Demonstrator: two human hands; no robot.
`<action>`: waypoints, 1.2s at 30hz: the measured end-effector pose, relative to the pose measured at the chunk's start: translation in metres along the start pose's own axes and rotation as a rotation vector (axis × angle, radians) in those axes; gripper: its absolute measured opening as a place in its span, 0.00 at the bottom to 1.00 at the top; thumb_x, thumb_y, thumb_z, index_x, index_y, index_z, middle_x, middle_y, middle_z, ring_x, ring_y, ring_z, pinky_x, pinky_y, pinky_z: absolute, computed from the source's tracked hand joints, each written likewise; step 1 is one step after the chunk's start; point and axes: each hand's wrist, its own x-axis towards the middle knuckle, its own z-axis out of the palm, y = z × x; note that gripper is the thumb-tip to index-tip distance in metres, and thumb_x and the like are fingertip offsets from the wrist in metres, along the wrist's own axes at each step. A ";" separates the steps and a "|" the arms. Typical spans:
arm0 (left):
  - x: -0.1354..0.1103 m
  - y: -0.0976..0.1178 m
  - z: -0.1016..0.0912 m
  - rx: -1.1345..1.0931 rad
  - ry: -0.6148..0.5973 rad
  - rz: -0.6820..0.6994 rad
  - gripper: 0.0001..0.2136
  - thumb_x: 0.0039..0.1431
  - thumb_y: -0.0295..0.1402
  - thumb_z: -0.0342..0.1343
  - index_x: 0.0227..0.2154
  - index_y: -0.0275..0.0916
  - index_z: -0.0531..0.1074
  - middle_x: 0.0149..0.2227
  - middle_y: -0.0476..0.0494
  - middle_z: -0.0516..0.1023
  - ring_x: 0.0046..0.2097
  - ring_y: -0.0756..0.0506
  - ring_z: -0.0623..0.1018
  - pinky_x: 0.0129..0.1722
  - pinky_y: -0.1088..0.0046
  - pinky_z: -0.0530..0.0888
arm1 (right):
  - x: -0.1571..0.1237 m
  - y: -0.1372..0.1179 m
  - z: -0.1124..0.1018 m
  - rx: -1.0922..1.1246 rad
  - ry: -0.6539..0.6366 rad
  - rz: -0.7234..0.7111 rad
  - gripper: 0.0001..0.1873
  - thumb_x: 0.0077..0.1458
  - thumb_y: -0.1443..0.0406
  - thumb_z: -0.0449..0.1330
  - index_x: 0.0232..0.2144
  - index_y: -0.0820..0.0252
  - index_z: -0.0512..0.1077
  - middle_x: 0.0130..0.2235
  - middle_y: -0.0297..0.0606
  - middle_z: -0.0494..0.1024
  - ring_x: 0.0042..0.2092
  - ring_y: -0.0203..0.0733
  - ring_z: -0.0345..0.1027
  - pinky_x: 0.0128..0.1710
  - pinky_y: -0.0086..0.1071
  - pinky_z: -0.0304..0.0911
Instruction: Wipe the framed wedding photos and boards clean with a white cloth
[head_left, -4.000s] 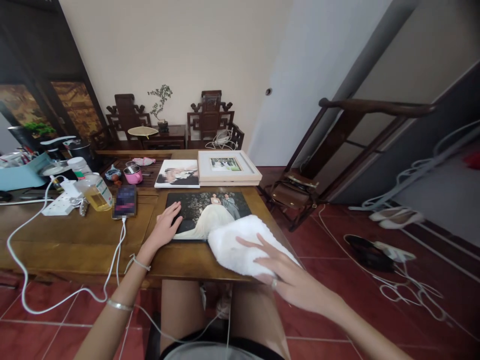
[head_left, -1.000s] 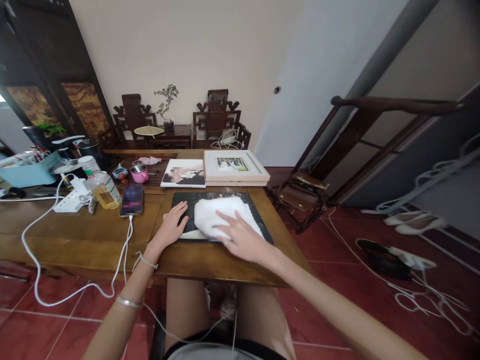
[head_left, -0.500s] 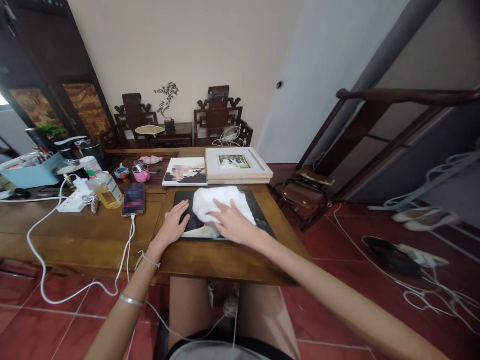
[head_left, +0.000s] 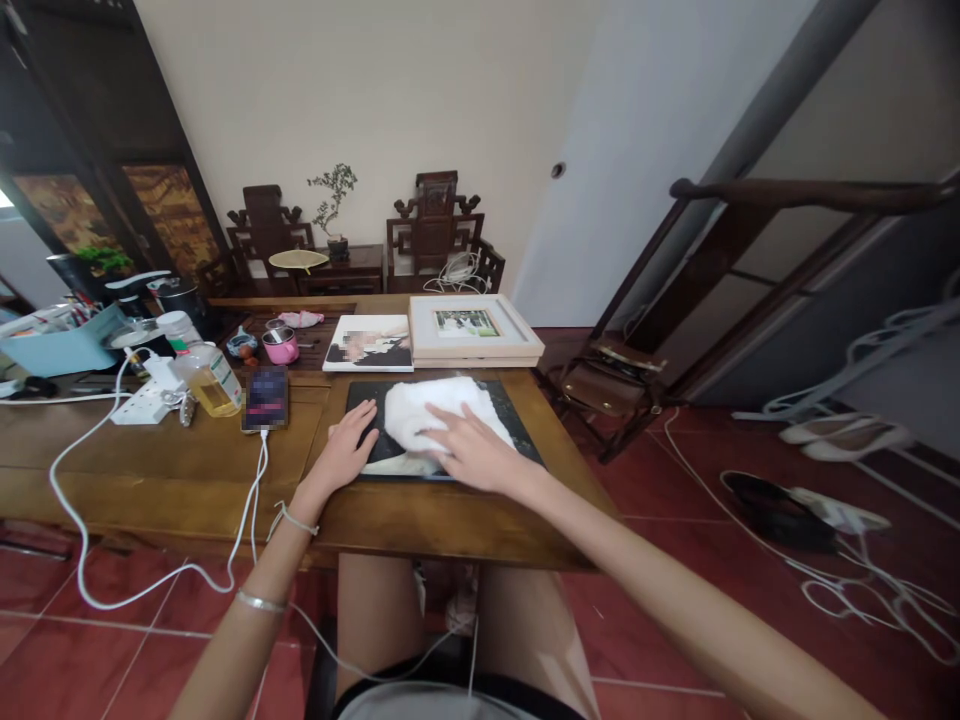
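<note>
A dark photo print lies flat on the wooden table in front of me. A folded white towel rests on top of it. My right hand lies flat on the towel's near edge with fingers stretched out, pressing it onto the print. My left hand rests open on the print's left edge, fingers spread, holding it in place.
Behind the print lie another photo print and a white framed picture. To the left are a phone on a white cable, a bottle of yellow liquid, a power strip and a pink cup. A wooden chair stands at right.
Four seconds ago the towel sat at the print's near right corner; my right hand has slid it up over the picture, then slightly back toward me. My left hand stays put.
</note>
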 end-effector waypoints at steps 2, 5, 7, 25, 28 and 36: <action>0.000 -0.001 0.000 -0.001 0.006 0.007 0.21 0.64 0.35 0.43 0.59 0.40 0.60 0.63 0.39 0.59 0.64 0.42 0.58 0.61 0.51 0.57 | 0.030 0.017 0.002 -0.045 0.024 0.040 0.20 0.62 0.62 0.47 0.54 0.59 0.67 0.60 0.53 0.63 0.63 0.53 0.49 0.58 0.59 0.44; 0.000 -0.002 0.000 0.004 0.012 0.018 0.20 0.64 0.35 0.43 0.58 0.41 0.60 0.63 0.39 0.59 0.64 0.42 0.58 0.60 0.51 0.57 | 0.068 0.030 0.001 -0.077 0.024 0.127 0.21 0.63 0.61 0.46 0.55 0.57 0.65 0.60 0.53 0.61 0.61 0.55 0.54 0.56 0.58 0.47; 0.001 -0.004 0.001 0.003 0.018 0.022 0.20 0.64 0.35 0.43 0.58 0.42 0.61 0.63 0.39 0.59 0.64 0.42 0.58 0.60 0.51 0.57 | 0.081 0.030 -0.001 -0.080 0.021 0.169 0.21 0.63 0.62 0.46 0.56 0.56 0.65 0.59 0.52 0.63 0.59 0.54 0.57 0.55 0.58 0.48; 0.001 -0.001 0.000 -0.035 0.013 -0.002 0.20 0.63 0.35 0.44 0.58 0.42 0.62 0.63 0.40 0.59 0.65 0.41 0.57 0.61 0.50 0.55 | -0.070 -0.034 -0.006 0.104 -0.046 -0.031 0.18 0.55 0.71 0.49 0.44 0.56 0.72 0.61 0.41 0.62 0.66 0.47 0.41 0.62 0.56 0.37; 0.001 -0.004 0.001 -0.039 0.011 0.001 0.20 0.63 0.35 0.44 0.57 0.42 0.62 0.63 0.40 0.59 0.65 0.41 0.57 0.60 0.49 0.56 | -0.049 -0.003 -0.001 0.037 0.007 0.092 0.19 0.60 0.68 0.46 0.49 0.59 0.70 0.60 0.48 0.63 0.65 0.48 0.43 0.61 0.57 0.38; 0.004 -0.006 0.002 -0.167 0.076 -0.002 0.20 0.64 0.39 0.43 0.57 0.41 0.63 0.63 0.42 0.60 0.64 0.44 0.59 0.62 0.55 0.55 | 0.038 0.025 0.000 -0.068 0.072 0.306 0.20 0.62 0.63 0.46 0.53 0.60 0.67 0.58 0.54 0.65 0.63 0.56 0.47 0.54 0.65 0.44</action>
